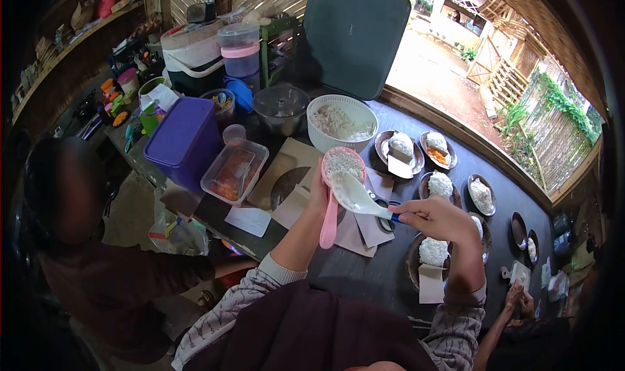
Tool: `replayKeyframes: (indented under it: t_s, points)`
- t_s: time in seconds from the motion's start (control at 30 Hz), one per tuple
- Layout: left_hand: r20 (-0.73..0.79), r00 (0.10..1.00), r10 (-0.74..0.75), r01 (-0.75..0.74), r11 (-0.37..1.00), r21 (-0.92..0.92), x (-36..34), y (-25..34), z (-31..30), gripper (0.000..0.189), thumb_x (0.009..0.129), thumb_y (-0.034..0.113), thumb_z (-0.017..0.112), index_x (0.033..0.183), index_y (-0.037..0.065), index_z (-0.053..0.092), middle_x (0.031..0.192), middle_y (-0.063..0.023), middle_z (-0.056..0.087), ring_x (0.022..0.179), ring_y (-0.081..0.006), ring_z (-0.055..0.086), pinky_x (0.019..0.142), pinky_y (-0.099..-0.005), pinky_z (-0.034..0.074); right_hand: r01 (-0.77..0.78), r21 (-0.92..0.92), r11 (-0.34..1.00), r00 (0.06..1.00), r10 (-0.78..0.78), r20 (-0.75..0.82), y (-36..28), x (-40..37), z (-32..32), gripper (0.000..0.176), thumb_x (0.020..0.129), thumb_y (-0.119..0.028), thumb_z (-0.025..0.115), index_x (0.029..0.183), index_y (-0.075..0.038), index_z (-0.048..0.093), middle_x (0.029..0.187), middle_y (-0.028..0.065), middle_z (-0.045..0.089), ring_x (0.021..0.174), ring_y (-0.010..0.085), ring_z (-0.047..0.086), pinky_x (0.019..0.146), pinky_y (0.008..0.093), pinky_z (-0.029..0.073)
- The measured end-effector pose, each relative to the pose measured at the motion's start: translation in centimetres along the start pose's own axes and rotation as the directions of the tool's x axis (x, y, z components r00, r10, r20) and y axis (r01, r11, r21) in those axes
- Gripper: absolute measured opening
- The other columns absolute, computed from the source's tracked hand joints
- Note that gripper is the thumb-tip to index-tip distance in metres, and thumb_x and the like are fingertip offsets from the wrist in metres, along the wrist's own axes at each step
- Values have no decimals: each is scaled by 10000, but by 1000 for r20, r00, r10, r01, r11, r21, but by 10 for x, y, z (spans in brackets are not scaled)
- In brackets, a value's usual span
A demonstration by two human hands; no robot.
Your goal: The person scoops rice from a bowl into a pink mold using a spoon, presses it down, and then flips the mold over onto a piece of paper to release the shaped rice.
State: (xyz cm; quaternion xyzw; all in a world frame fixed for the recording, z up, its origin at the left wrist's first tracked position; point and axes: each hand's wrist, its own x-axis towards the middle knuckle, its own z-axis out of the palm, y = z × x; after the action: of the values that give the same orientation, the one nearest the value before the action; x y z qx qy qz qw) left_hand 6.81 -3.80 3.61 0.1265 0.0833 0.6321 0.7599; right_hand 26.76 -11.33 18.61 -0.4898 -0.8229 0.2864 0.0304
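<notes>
My left hand is wrapped round the cup of a pink plastic scoop, whose handle points toward me. White rice fills the cup. In my right hand is a white rice spoon with a blue handle end; its bowl rests over the near rim of the scoop, apparently touching the rice. Just beyond stands a white basket with more rice inside. Beneath my hands lie cut sheets of brown paper and dark-handled scissors, partly hidden by the spoon.
Several brown plates with rice, such as this plate, stand on the right of the dark table. At left are a purple container and a clear box of orange food. One person is at left; another person's hands are at right.
</notes>
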Motion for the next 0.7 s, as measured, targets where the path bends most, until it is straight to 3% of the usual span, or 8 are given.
replayKeyframes:
  t_s: [0.13, 0.2, 0.33, 0.4, 0.43, 0.5, 0.63, 0.7]
  points:
    - [173, 981, -90, 90, 996, 14, 3, -3, -17, 603, 916, 544, 298, 1244, 65, 458, 1111, -149, 573, 849, -225, 620, 683, -346, 555, -42, -83, 996, 994, 33, -107, -3, 6, 7, 261, 882, -257, 549, 1119, -182, 629, 703, 157, 613, 583, 281, 576, 573, 355, 438]
    - [56, 980, -193, 194, 981, -10, -2, -6, -12, 620, 867, 611, 388, 1152, 71, 496, 953, -139, 616, 409, -48, 422, 275, -130, 302, 6, -176, 984, 977, -43, -207, 7, 13, 18, 267, 884, -277, 529, 1109, -174, 630, 704, 165, 613, 611, 318, 589, 587, 390, 451]
    - [60, 979, -197, 199, 979, -32, -1, -10, -22, 607, 858, 612, 413, 1109, 69, 513, 895, -118, 623, 398, -47, 416, 285, -141, 322, 31, -138, 990, 980, -58, -191, 22, 11, 28, 255, 877, -230, 555, 1110, -155, 627, 675, 160, 605, 550, 294, 563, 548, 365, 428]
    - [171, 957, -232, 227, 973, 47, 2, -14, -33, 687, 868, 628, 347, 1264, 73, 431, 1035, -164, 588, 471, -65, 506, 289, -121, 339, 19, -170, 985, 979, -53, -197, 20, 3, 29, 259, 878, -232, 554, 1114, -153, 625, 689, 160, 608, 539, 291, 557, 546, 361, 426]
    - [173, 957, -233, 229, 972, 47, 1, -16, -34, 687, 868, 628, 347, 1264, 73, 431, 1035, -164, 588, 471, -65, 506, 289, -121, 339, 17, -170, 985, 979, -51, -198, 21, 0, 29, 259, 878, -232, 554, 1114, -153, 625, 689, 160, 608, 539, 291, 557, 546, 361, 426]
    - [170, 950, -262, 253, 965, 73, -1, -20, -31, 694, 866, 630, 350, 1266, 70, 433, 1027, -163, 591, 450, -62, 490, 291, -119, 335, -48, -161, 986, 989, 24, -148, 24, -6, 28, 269, 879, -273, 523, 1108, -173, 625, 718, 166, 620, 643, 338, 596, 604, 415, 458]
    - [177, 949, -262, 235, 958, 162, -6, -23, -22, 699, 864, 634, 350, 1269, 69, 432, 1023, -156, 594, 434, -60, 471, 290, -119, 328, -22, -130, 991, 994, 8, -106, 39, -13, 18, 269, 877, -270, 526, 1105, -170, 627, 725, 166, 624, 644, 333, 600, 609, 409, 461]
    - [231, 937, -262, 247, 965, 92, -7, -23, -16, 661, 883, 609, 332, 1233, 64, 467, 965, -134, 627, 437, -60, 520, 284, -137, 363, -57, -149, 987, 995, 45, -86, 36, -22, 5, 267, 873, -264, 528, 1097, -160, 631, 757, 159, 634, 673, 326, 608, 627, 403, 465]
